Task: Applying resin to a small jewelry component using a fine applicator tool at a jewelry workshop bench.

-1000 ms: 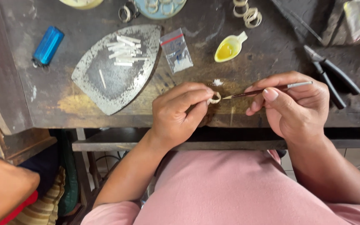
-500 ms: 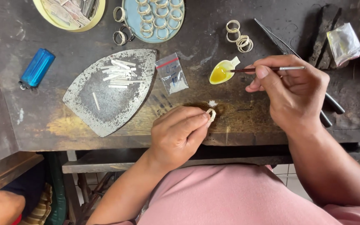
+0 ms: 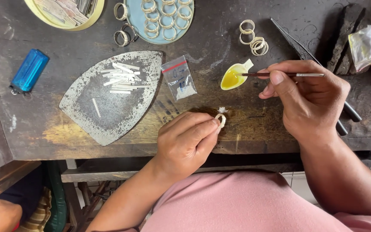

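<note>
My left hand [image 3: 188, 139] pinches a small pale ring [image 3: 220, 120] between thumb and forefinger, low over the dark worn workbench [image 3: 220, 25] near its front edge. My right hand [image 3: 308, 99] grips a thin brush [image 3: 280, 74], held level and pointing left. The brush tip sits in a little yellow spoon-shaped dish [image 3: 233, 76] holding yellow liquid. A tiny white fleck [image 3: 222, 110] lies on the bench just above the ring.
A flat grey iron-shaped plate [image 3: 108, 116] carries several short white strips [image 3: 121, 76]. Next to it lies a small clear bag [image 3: 179, 78]. A blue dish [image 3: 129, 8] with rings, loose rings [image 3: 253, 38], a blue lighter [image 3: 28, 71], a round yellow tray [image 3: 67, 25], pliers [image 3: 348, 112] and a crumpled bag [image 3: 366, 45] surround them.
My right hand has carried the brush away from the ring, up and right, and its tip now rests in the yellow dish. My left hand still holds the ring.
</note>
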